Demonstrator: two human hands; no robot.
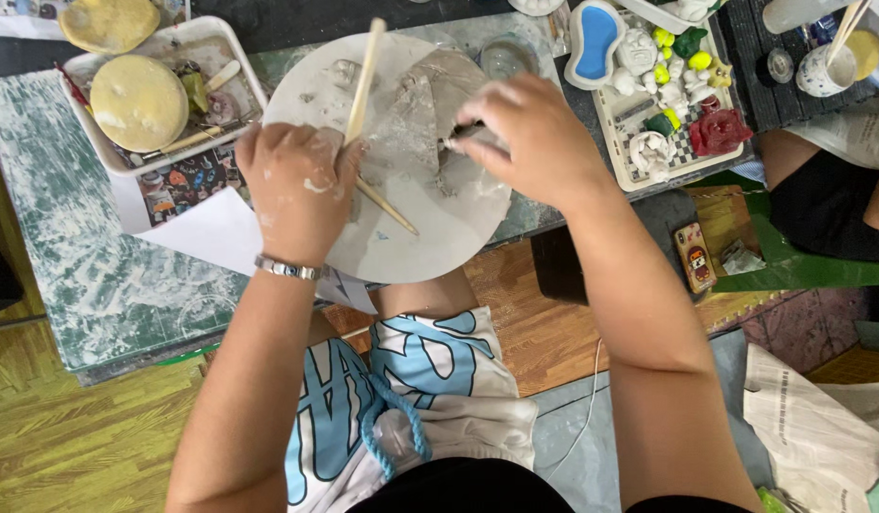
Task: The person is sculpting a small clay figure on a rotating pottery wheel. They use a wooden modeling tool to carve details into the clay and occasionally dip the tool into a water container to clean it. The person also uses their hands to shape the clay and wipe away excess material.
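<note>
A round grey board (401, 242) lies on the low table, with a flat slab of grey clay (420, 123) on it. My left hand (300, 185), smeared with clay, rests on the board's left side and holds two thin wooden sticks (364, 85) that cross over the board. My right hand (534, 138) is closed around a small dark-handled tool (461, 133) whose tip touches the clay slab. A metal bracelet (287, 269) sits on my left wrist.
A white tray (226, 43) at the left holds a yellowish sponge disc and tools. A checkered tray (639, 176) of small painted and white figures stands at the right, beside a blue dish (596, 43). Another person's arm and a cup (824, 71) are at far right.
</note>
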